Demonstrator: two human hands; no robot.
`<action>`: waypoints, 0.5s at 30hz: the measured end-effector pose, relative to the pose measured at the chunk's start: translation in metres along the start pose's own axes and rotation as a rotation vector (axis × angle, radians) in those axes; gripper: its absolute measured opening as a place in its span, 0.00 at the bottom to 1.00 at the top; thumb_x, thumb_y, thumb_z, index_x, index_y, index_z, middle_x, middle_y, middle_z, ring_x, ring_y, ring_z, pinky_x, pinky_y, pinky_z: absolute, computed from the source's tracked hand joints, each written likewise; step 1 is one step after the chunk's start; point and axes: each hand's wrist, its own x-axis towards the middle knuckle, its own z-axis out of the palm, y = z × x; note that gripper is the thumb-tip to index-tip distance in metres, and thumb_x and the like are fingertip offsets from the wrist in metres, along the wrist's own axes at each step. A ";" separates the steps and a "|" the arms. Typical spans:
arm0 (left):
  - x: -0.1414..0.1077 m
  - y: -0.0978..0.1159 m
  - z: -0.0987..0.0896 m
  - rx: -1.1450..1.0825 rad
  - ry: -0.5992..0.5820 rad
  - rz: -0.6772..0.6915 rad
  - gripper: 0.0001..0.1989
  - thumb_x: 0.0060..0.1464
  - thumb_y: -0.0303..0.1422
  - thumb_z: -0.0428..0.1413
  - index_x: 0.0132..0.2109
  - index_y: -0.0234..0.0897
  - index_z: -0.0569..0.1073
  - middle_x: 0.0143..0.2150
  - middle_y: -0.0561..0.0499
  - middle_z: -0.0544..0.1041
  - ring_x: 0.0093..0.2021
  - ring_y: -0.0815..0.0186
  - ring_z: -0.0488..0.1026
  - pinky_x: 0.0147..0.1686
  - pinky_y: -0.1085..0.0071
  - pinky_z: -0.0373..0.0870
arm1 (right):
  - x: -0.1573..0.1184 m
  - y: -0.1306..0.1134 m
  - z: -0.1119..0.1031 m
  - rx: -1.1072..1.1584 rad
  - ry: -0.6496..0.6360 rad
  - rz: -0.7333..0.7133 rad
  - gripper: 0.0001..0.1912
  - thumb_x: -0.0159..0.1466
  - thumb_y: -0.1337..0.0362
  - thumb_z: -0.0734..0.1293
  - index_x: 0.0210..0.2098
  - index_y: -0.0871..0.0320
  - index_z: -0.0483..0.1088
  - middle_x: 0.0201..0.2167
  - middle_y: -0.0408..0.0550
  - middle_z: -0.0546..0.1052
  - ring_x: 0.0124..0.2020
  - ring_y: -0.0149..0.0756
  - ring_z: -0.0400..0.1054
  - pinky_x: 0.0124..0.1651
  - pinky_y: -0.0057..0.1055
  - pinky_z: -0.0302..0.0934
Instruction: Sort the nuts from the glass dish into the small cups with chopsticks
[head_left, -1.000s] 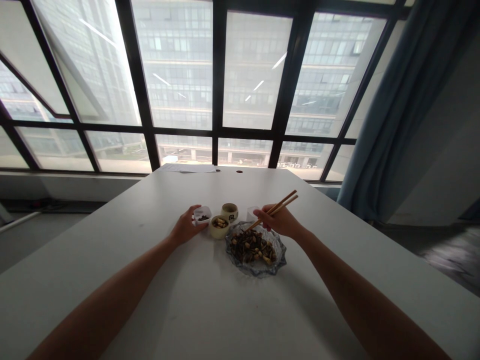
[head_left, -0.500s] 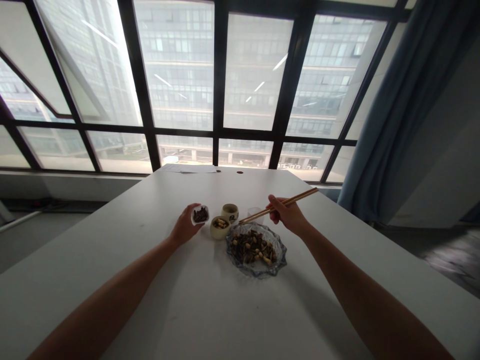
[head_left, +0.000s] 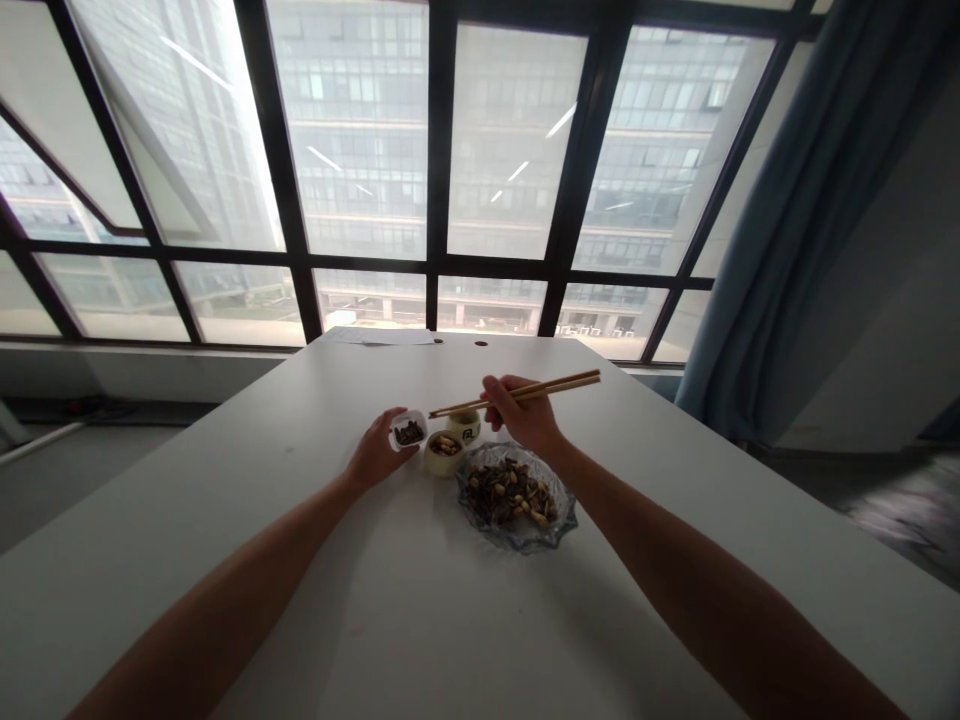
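My left hand (head_left: 377, 450) grips a small clear plastic cup (head_left: 393, 431), tilted so its dark sunflower seeds (head_left: 409, 433) show. A pair of wooden chopsticks (head_left: 551, 385) is in my right hand (head_left: 521, 413); their tips hover near the rim of the cup. Whether a seed is between the tips is too small to tell. Right of the plastic cup stands a cream cup (head_left: 442, 467) with peanuts inside. Behind it is a second cream cup (head_left: 466, 434) with dark lettering, partly behind the chopsticks. A glass bowl (head_left: 517, 545) in front holds mixed seeds and peanuts.
Everything stands on a white table (head_left: 420, 620). Sheets of paper (head_left: 394, 338) lie at its far edge, by two dark round spots. Beyond are windows, with a blue curtain (head_left: 772, 250) at the right.
My right hand has moved left with the chopsticks, from above the glass bowl to the plastic cup. My left hand has shifted slightly right and turned the cup a little.
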 end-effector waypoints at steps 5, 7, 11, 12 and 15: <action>0.000 0.005 -0.004 -0.022 -0.009 0.008 0.31 0.47 0.39 0.64 0.58 0.38 0.65 0.55 0.41 0.76 0.51 0.55 0.76 0.47 0.58 0.76 | 0.027 0.023 0.051 -0.059 -0.159 0.001 0.28 0.59 0.38 0.66 0.23 0.58 0.69 0.16 0.44 0.73 0.16 0.28 0.66 0.19 0.23 0.59; 0.001 0.006 -0.004 -0.029 -0.010 0.006 0.31 0.47 0.38 0.64 0.57 0.38 0.65 0.54 0.40 0.76 0.51 0.55 0.76 0.46 0.58 0.76 | 0.033 0.033 0.060 -0.092 -0.236 0.071 0.29 0.57 0.37 0.67 0.22 0.58 0.69 0.16 0.44 0.73 0.16 0.28 0.66 0.18 0.23 0.58; 0.001 0.007 -0.003 -0.015 -0.021 0.007 0.30 0.47 0.38 0.64 0.57 0.39 0.66 0.54 0.41 0.76 0.51 0.55 0.76 0.47 0.58 0.76 | 0.030 0.032 0.040 -0.002 -0.100 0.096 0.33 0.58 0.33 0.62 0.24 0.59 0.70 0.15 0.44 0.72 0.15 0.28 0.64 0.18 0.24 0.58; 0.001 0.006 -0.003 -0.006 -0.024 0.007 0.30 0.47 0.38 0.64 0.57 0.39 0.66 0.54 0.41 0.76 0.51 0.55 0.76 0.47 0.58 0.76 | 0.026 0.028 0.028 0.009 -0.051 0.072 0.33 0.59 0.33 0.61 0.24 0.59 0.71 0.15 0.44 0.71 0.14 0.27 0.63 0.17 0.24 0.58; 0.001 0.006 -0.002 0.010 -0.031 -0.004 0.30 0.47 0.37 0.64 0.57 0.40 0.67 0.54 0.42 0.77 0.51 0.55 0.76 0.47 0.58 0.76 | 0.010 0.017 -0.010 -0.012 0.058 0.075 0.34 0.60 0.33 0.60 0.21 0.59 0.70 0.11 0.44 0.69 0.11 0.26 0.59 0.14 0.24 0.53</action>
